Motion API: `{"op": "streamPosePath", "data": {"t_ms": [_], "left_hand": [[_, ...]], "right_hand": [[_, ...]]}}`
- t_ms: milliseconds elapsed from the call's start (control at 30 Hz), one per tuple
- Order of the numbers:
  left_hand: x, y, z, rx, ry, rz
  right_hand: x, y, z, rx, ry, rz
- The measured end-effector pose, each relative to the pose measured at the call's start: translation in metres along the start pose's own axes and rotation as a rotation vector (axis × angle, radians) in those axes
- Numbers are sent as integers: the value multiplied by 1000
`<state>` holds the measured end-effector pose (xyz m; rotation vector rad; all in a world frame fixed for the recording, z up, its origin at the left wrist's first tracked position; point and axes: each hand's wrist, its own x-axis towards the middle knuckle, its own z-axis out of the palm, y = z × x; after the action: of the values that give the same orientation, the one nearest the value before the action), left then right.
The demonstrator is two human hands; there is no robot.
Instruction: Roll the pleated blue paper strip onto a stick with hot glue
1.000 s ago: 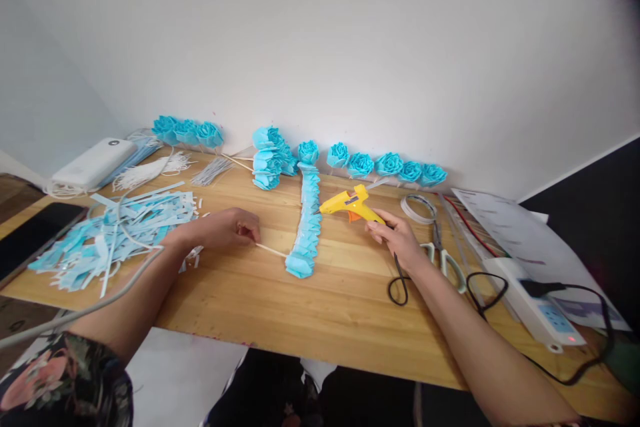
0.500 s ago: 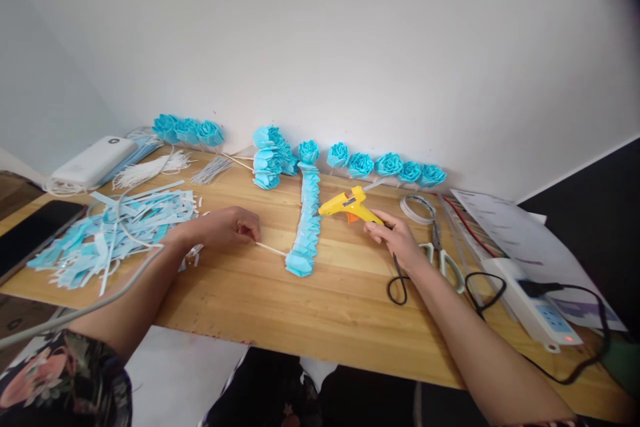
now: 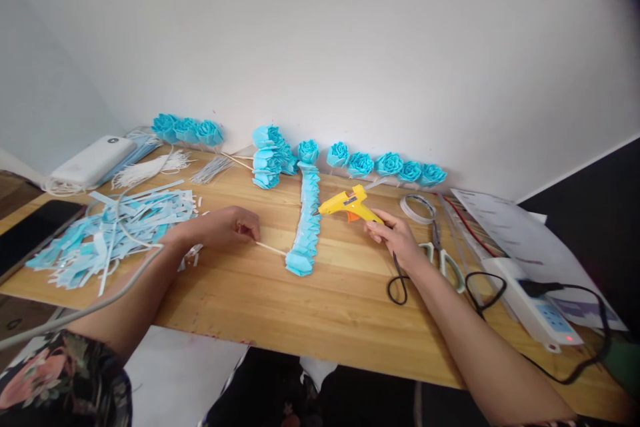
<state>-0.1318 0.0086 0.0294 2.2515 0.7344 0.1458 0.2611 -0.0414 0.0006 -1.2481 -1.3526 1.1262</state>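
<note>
My left hand [image 3: 235, 225] pinches the near end of a thin pale stick [image 3: 271, 248]. The stick's far end meets the bottom of a long blue ruffled strip [image 3: 311, 207] lying on the table. In my right hand [image 3: 395, 237] is a yellow hot glue gun [image 3: 350, 203] with an orange trigger. Its nozzle points left, at or very close to the strip's right edge; whether it touches I cannot tell. At the strip's top end sits a blue paper-like rose [image 3: 309, 151]. A bunch of blue flowers [image 3: 270, 159] on sticks lies behind, to the left.
Blue and white scraps [image 3: 125, 233] spread at left beside a phone [image 3: 37, 233] and a white power bank [image 3: 93, 161]. Blue roses [image 3: 389, 164] line the wall. Scissors [image 3: 443, 257], a tape roll [image 3: 418, 209] and a power strip [image 3: 533, 303] with a black cord lie at right.
</note>
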Motion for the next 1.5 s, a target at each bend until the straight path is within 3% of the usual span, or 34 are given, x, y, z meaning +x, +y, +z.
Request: {"op": "streamPosePath", "data": {"t_ms": [1033,1233,1500], "left_hand": [[1,0,-1,68,33,61],[4,1,-2,95,63,130],[3,-6,-2,128,115,109]], "right_hand": [[2,-3,0,90,3,50],[3,0,-1,103,9,55],[2,-1,-1,125,10,63]]}}
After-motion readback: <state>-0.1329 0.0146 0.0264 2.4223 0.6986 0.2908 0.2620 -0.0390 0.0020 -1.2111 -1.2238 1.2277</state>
